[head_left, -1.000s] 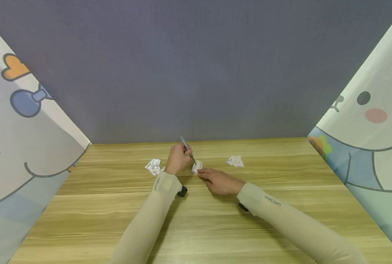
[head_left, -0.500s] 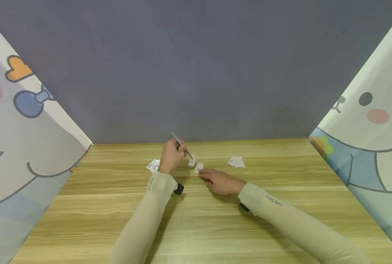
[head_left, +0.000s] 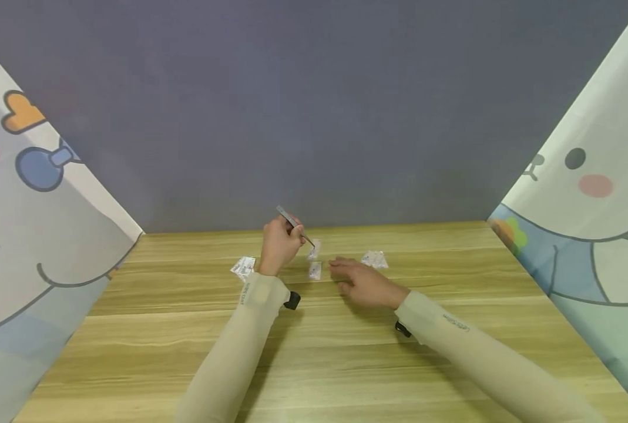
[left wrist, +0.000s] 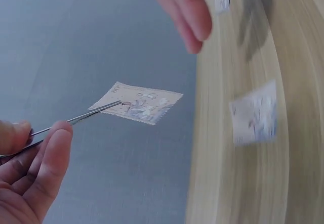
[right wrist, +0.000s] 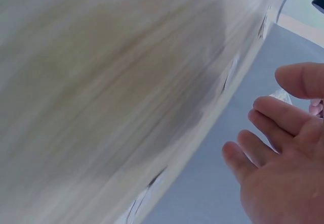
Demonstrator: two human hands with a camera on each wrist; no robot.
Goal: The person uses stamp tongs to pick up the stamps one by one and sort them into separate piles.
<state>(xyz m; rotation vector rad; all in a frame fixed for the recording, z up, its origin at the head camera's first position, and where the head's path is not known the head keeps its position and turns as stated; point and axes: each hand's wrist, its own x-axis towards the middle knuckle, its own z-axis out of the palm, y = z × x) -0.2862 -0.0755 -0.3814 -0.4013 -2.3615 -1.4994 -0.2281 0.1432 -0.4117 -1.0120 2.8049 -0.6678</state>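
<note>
Slim metal tweezers [head_left: 292,221] are pinched between the thumb and fingers of my left hand [head_left: 279,244]. Their tips grip a pale stamp [left wrist: 147,102] with toothed edges and a bluish picture, held up off the table in the left wrist view. A second stamp [head_left: 315,271] lies flat on the table just below it in the head view. To the right of that one, my right hand [head_left: 366,283] hovers with loosely extended fingers and holds nothing; the right wrist view shows its palm and spread fingers [right wrist: 273,118].
A small spread of stamps [head_left: 244,266] lies left of my left wrist. Another overlapping group [head_left: 375,259] lies just beyond my right hand. The wooden table [head_left: 314,364] ends at a grey backdrop [head_left: 314,117], with cartoon-printed panels on both sides.
The tweezers drew one stamp away from the other, first leftward, then up and slightly right. My right hand has lifted off the lower stamp and shifted right.
</note>
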